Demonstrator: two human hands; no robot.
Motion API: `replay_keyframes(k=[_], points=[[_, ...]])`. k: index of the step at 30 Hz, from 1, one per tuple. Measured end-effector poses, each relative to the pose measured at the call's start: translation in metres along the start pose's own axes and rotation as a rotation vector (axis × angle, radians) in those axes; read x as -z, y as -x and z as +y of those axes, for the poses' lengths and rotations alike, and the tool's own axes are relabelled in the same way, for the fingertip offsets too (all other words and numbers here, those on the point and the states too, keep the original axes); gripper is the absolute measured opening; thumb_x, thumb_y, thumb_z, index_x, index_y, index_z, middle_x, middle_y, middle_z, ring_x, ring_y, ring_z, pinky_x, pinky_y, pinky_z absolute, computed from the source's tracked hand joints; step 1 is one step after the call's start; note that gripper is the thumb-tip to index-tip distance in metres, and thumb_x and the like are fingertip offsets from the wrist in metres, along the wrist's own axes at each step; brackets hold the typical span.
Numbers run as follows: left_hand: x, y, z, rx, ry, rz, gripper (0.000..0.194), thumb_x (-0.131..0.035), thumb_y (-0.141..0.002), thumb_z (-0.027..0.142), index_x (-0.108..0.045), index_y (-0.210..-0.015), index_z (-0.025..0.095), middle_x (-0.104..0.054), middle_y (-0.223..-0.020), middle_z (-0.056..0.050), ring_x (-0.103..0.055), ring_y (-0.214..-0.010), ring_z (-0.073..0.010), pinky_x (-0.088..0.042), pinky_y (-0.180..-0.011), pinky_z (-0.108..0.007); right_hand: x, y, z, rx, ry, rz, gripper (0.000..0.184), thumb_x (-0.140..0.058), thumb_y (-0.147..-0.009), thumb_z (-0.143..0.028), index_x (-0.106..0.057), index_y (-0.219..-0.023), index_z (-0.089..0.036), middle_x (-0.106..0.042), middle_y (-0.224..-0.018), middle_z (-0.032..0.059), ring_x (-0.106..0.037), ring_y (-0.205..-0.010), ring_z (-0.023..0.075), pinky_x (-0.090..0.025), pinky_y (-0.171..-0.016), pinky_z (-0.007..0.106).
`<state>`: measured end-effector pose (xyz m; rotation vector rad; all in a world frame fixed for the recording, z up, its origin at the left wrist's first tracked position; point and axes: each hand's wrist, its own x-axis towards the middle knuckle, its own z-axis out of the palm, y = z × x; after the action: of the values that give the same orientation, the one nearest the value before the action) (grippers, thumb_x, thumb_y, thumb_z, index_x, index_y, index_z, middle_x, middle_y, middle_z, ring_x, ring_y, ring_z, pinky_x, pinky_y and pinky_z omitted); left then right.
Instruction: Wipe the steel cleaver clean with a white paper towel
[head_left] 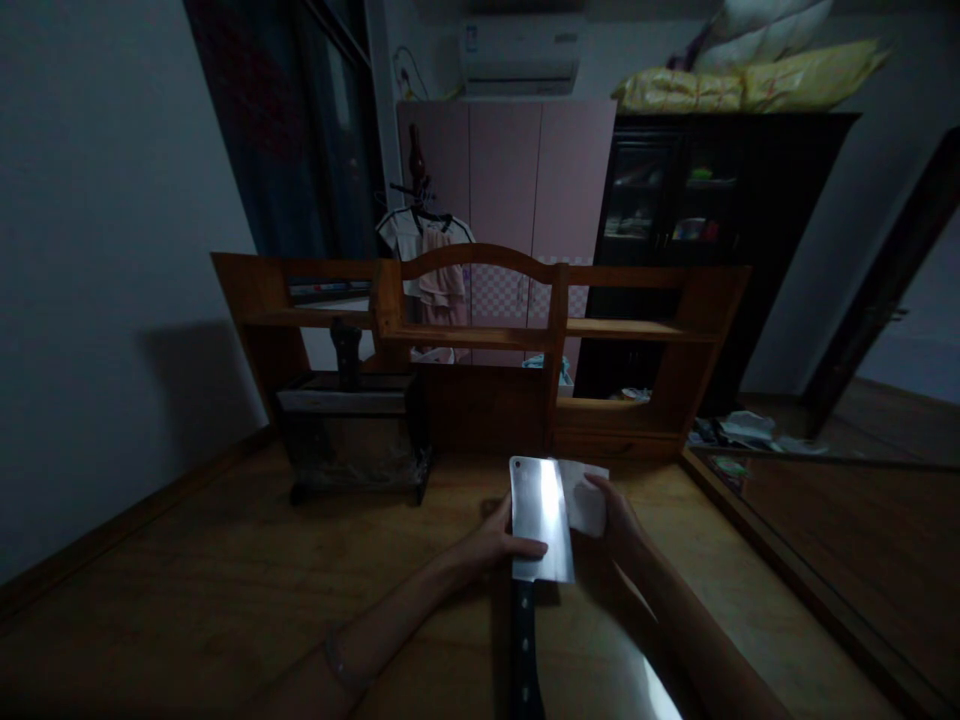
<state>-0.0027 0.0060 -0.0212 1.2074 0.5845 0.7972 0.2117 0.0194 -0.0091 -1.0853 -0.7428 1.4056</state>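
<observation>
A cleaver point(540, 515) with a broad shiny blade and a black riveted handle is held over the wooden surface, its handle pointing down toward me. My left hand point(511, 538) grips the blade from its left side, thumb across the flat face and the other fingers hidden behind. In my right hand point(621, 518) is a folded white tissue or cloth point(585, 498), pinched at the blade's right edge. Whether it touches the steel is hard to tell. Farther left stands a dark knife block point(352, 440) with a black knife handle point(346, 352) sticking up from it.
A low wooden shelf unit point(480, 338) lines the back of the wooden tabletop point(225, 590). A wall rises at left. Beyond are a pink wardrobe point(504, 180), hanging clothes point(431, 250) and a dark cabinet point(720, 220). A raised wooden edge point(795, 575) runs along the right.
</observation>
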Motion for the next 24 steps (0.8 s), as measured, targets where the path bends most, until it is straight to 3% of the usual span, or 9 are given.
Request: replay_keyframes(k=[3, 10, 24], points=[[-0.002, 0.002, 0.003, -0.015, 0.016, -0.015, 0.081, -0.081, -0.060, 0.012, -0.045, -0.132, 0.022, -0.064, -0.110, -0.008, -0.060, -0.102, -0.0248, -0.047, -0.086, -0.034, 0.001, 0.002, 0.001, -0.024, 0.066, -0.015, 0.026, -0.067, -0.069, -0.036, -0.067, -0.084, -0.014, -0.073, -0.072, 0.0084, -0.068, -0.063, 0.0233, -0.053, -0.059, 0.031], [-0.002, 0.000, 0.001, -0.053, 0.021, -0.031, 0.075, -0.080, -0.061, 0.011, -0.047, -0.128, 0.021, -0.064, -0.107, -0.007, -0.059, -0.103, -0.0248, -0.048, -0.086, -0.034, 0.005, -0.001, 0.007, 0.097, 0.136, -0.043, 0.033, -0.069, -0.069, -0.032, -0.067, -0.097, -0.014, -0.075, -0.091, 0.0087, -0.070, -0.075, 0.0237, -0.053, -0.064, 0.030], [-0.004, 0.001, 0.001, -0.058, 0.001, -0.006, 0.083, -0.080, -0.060, 0.014, -0.043, -0.134, 0.023, -0.065, -0.110, -0.008, -0.061, -0.102, -0.0258, -0.050, -0.081, -0.032, 0.008, -0.005, 0.011, 0.039, 0.046, -0.081, 0.033, -0.068, -0.074, -0.037, -0.066, -0.097, -0.013, -0.074, -0.084, 0.0090, -0.070, -0.068, 0.0235, -0.056, -0.063, 0.033]])
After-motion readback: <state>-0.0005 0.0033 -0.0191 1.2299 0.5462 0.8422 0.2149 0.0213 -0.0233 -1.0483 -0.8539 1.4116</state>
